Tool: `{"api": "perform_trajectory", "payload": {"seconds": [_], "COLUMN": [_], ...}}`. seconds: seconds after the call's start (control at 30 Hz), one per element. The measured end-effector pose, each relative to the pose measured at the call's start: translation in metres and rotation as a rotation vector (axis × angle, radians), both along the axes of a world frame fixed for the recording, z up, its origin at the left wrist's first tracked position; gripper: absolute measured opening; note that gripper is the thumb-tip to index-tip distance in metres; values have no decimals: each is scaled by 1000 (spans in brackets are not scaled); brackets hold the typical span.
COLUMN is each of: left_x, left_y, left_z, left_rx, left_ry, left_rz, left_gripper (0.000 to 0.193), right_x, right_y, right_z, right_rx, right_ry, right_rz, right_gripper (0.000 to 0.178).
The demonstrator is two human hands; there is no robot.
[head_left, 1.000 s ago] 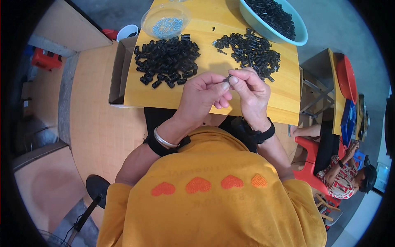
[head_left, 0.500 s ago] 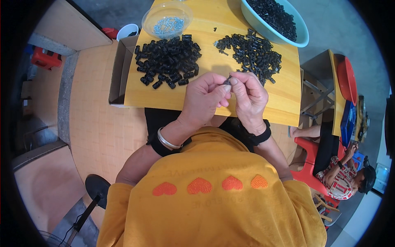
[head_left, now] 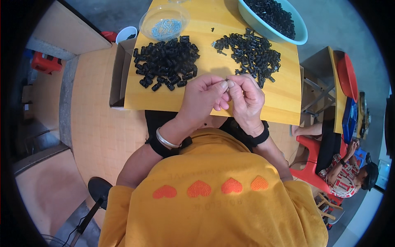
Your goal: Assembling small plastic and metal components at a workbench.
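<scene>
Over the table's near edge, my left hand [head_left: 202, 95] and my right hand [head_left: 248, 101] meet, thumbs and forefingers pinched together at the tips. Between them is a small dark part, almost wholly covered by the fingers now; its exact kind cannot be made out. Just beyond my left hand lies a heap of short black cylindrical pieces [head_left: 166, 61]. Beyond my right hand spreads a pile of smaller black plastic parts [head_left: 257, 55]. A clear round tub [head_left: 144, 24] at the far left of the table holds small silvery screws [head_left: 166, 29].
A light-blue basin [head_left: 302, 35] full of black parts stands at the far right of the wooden table [head_left: 279, 107]. An open cardboard box [head_left: 118, 78] adjoins the table's left side. On the right, another person [head_left: 341, 175] sits on a red chair [head_left: 310, 154] near a second table.
My hands have turned slightly and the fingertips have closed together, so the dark part that showed between them is nearly hidden. The whole view has shifted a little.
</scene>
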State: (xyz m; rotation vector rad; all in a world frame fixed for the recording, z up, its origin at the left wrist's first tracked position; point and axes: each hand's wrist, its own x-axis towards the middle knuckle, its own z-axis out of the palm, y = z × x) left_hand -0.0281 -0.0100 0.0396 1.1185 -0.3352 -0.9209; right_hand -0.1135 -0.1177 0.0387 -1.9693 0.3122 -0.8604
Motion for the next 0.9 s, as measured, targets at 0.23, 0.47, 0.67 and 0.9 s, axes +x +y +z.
{"api": "perform_trajectory", "payload": {"seconds": [0.23,0.47,0.67,0.9], "left_x": [10,10,7,13], "left_y": [-4,-6,-7,-4], "left_z": [-8,-9,-10,-14], "left_rx": [-22,-53,-41,54], "left_ry": [149,218,204,205], "left_rz": [-97,-74,-71,-178], "left_gripper": [14,15,15,18], "right_x": [-7,-8,-3,-4], "right_y": [-8,-12,-9,-17], "right_z": [1,3,6,-3], "right_rx": [17,-67,-254,-374], "right_ry": [37,110,252,245], "right_rz": [105,202,184,148], "right_gripper": [16,37,42,32]}}
